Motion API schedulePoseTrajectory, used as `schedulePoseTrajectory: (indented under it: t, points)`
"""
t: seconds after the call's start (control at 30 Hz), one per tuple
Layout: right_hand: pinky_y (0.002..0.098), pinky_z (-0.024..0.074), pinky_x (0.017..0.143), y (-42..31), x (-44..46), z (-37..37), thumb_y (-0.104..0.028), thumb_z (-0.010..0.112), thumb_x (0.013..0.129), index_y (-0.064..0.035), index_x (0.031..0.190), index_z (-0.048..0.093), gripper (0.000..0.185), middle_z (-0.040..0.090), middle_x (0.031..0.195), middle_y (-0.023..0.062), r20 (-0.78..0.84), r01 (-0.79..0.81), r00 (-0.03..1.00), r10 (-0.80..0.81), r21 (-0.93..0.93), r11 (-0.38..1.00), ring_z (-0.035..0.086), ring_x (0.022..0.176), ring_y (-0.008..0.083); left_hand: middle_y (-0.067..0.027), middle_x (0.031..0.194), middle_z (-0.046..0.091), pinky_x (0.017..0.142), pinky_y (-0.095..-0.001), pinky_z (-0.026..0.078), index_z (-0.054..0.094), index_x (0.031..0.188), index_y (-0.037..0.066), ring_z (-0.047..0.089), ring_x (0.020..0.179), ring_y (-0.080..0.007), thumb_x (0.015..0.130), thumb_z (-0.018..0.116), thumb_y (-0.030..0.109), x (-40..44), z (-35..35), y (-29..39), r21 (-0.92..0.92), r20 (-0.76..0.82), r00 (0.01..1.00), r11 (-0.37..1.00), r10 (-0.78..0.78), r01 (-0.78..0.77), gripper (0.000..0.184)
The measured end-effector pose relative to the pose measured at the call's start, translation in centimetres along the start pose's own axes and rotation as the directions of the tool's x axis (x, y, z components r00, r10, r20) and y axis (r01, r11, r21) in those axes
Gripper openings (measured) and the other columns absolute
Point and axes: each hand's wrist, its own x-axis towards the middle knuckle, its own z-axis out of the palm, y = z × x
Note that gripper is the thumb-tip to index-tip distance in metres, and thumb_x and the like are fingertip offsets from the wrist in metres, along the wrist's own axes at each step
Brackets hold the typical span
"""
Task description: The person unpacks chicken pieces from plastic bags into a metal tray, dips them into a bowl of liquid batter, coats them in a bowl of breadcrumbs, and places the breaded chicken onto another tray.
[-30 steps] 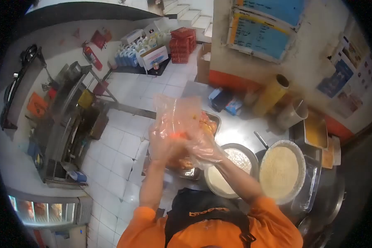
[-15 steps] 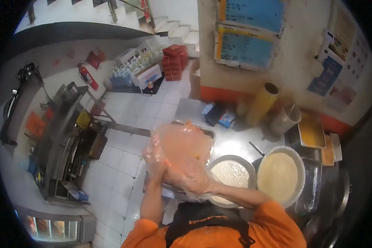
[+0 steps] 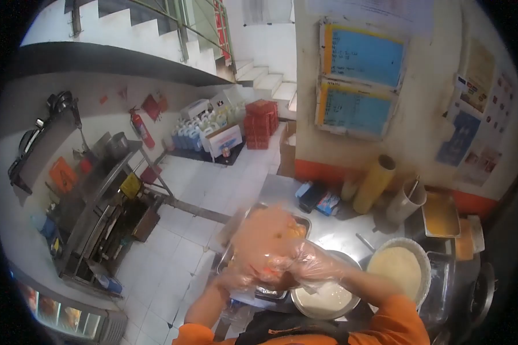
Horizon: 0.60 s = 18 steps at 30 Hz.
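Note:
Both my hands wear clear plastic gloves. Between them they hold up a broad, flat, orange-pink piece (image 3: 262, 236) that looks like a thin marinated meat fillet, blurred by motion. My left hand (image 3: 243, 278) is closed on its lower left edge, and my right hand (image 3: 312, 261) grips the right side. Beneath is a metal tray (image 3: 307, 223) with more orange pieces, partly hidden by the fillet and hands. Below my right forearm stands a round metal bowl of white batter (image 3: 323, 302). Farther right sits a bowl of pale yellow crumbs or flour (image 3: 398, 267).
A metal handle (image 3: 365, 241) lies between the two bowls. Behind them are blue boxes (image 3: 328, 204), a yellow cylinder (image 3: 375, 184), a white container (image 3: 407, 204) and a pan of yellow contents (image 3: 441, 210). A clear plastic tub (image 3: 441, 276) stands at right. Shelving (image 3: 98, 224) lines the left.
The fillet has been lifted and turned over the tray, and my right hand has shifted up along its side. The head view has tilted upward, so the scene sits lower.

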Motion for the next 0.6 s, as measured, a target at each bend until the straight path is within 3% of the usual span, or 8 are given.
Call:
schedulePoseTrajectory:
  t: [0.1, 0.13, 0.27, 0.37, 0.43, 0.5, 0.57, 0.6]
  points:
    - [0.0338, 0.0501, 0.091, 1.5, -0.4, -1.6, -0.027, 0.064, 0.102, -0.0025, 0.131, 0.062, 0.038, 0.069, 0.117, 0.0087, 0.175, -0.175, 0.969, 0.173, -0.005, 0.985, 0.062, 0.105, 0.0167, -0.0099, 0.110, 0.069, 0.093, -0.0318, 0.049, 0.069, 0.116, 0.001, 0.062, 0.108, -0.0163, 0.095, 0.071, 0.020, -0.5, 1.3, 1.5, 0.014, 0.122, 0.992, 0.999, -0.038, 0.037, 0.028]
    - [0.0338, 0.0501, 0.091, -0.1, -0.4, -1.9, -0.027, 0.064, 0.102, -0.0025, 0.131, 0.062, 0.038, 0.069, 0.117, 0.0087, 0.168, -0.166, 0.972, 0.167, -0.017, 0.986, 0.062, 0.105, 0.0167, -0.0098, 0.110, 0.069, 0.093, -0.0315, 0.049, 0.069, 0.116, 0.001, 0.062, 0.108, -0.0161, 0.095, 0.071, 0.020, -0.8, 1.6, 2.0, 0.030, 0.160, 0.986, 0.999, -0.049, 0.045, 0.028]
    - [0.0434, 0.0468, 0.100, -12.4, -2.4, -3.0, -0.043, 0.050, 0.104, -0.0047, 0.138, 0.056, 0.051, 0.062, 0.127, 0.0230, 0.379, -0.022, 0.907, 0.183, -0.392, 0.920, 0.060, 0.115, 0.0358, -0.0093, 0.108, 0.070, 0.094, -0.0306, 0.049, 0.070, 0.115, 0.001, 0.062, 0.107, -0.0153, 0.096, 0.070, 0.021, -2.1, 2.0, 4.6, 0.130, 0.306, 0.946, 0.989, -0.102, 0.065, 0.028]
    - [0.0475, 0.0446, 0.104, -8.2, -4.1, -2.8, -0.049, 0.044, 0.105, -0.0054, 0.139, 0.054, 0.056, 0.060, 0.127, 0.0287, 0.446, 0.071, 0.871, 0.204, -0.526, 0.847, 0.058, 0.119, 0.0431, -0.0089, 0.107, 0.071, 0.094, -0.0299, 0.048, 0.070, 0.114, 0.001, 0.062, 0.106, -0.0147, 0.096, 0.070, 0.022, -3.4, 1.7, 7.3, 0.221, 0.369, 0.917, 0.973, -0.151, 0.072, 0.028]
    - [0.0491, 0.0432, 0.105, -8.3, -4.7, -2.5, -0.051, 0.041, 0.105, -0.0056, 0.138, 0.054, 0.057, 0.059, 0.125, 0.0309, 0.471, 0.122, 0.858, 0.207, -0.577, 0.808, 0.056, 0.120, 0.0457, -0.0087, 0.106, 0.071, 0.094, -0.0295, 0.048, 0.070, 0.114, 0.001, 0.062, 0.106, -0.0143, 0.096, 0.070, 0.022, -3.7, 1.3, 9.4, 0.318, 0.385, 0.897, 0.943, -0.218, 0.093, 0.028]
    - [0.0502, 0.0438, 0.102, -9.2, -5.8, -2.6, -0.051, 0.039, 0.106, -0.0030, 0.134, 0.055, 0.058, 0.060, 0.123, 0.0293, 0.307, 0.017, 0.916, 0.260, -0.676, 0.737, 0.057, 0.116, 0.0447, -0.0082, 0.109, 0.072, 0.096, -0.0299, 0.048, 0.069, 0.117, 0.001, 0.061, 0.108, -0.0149, 0.097, 0.070, 0.024, -2.9, 0.5, 9.0, 0.458, 0.477, 0.823, 0.886, -0.309, 0.067, 0.031]
    - [0.0500, 0.0452, 0.097, -10.5, -5.8, -3.3, -0.048, 0.041, 0.107, -0.0009, 0.124, 0.060, 0.054, 0.062, 0.117, 0.0281, 0.356, 0.035, 0.893, 0.276, -0.666, 0.745, 0.059, 0.109, 0.0436, -0.0086, 0.105, 0.072, 0.089, -0.0313, 0.050, 0.071, 0.113, 0.003, 0.063, 0.100, -0.0156, 0.097, 0.071, 0.026, -4.3, 0.2, 8.0, 0.348, 0.422, 0.901, 0.899, 0.102, -0.265, 0.028]
    - [0.0496, 0.0467, 0.093, -11.7, -6.3, -3.6, -0.047, 0.043, 0.107, 0.0000, 0.118, 0.062, 0.052, 0.064, 0.111, 0.0276, 0.389, 0.028, 0.885, 0.256, -0.592, 0.805, 0.060, 0.104, 0.0426, -0.0078, 0.103, 0.072, 0.088, -0.0315, 0.051, 0.072, 0.112, 0.003, 0.064, 0.098, -0.0154, 0.097, 0.071, 0.026, -5.0, 0.1, 8.2, 0.331, 0.425, 0.902, 0.914, 0.077, -0.234, 0.027]
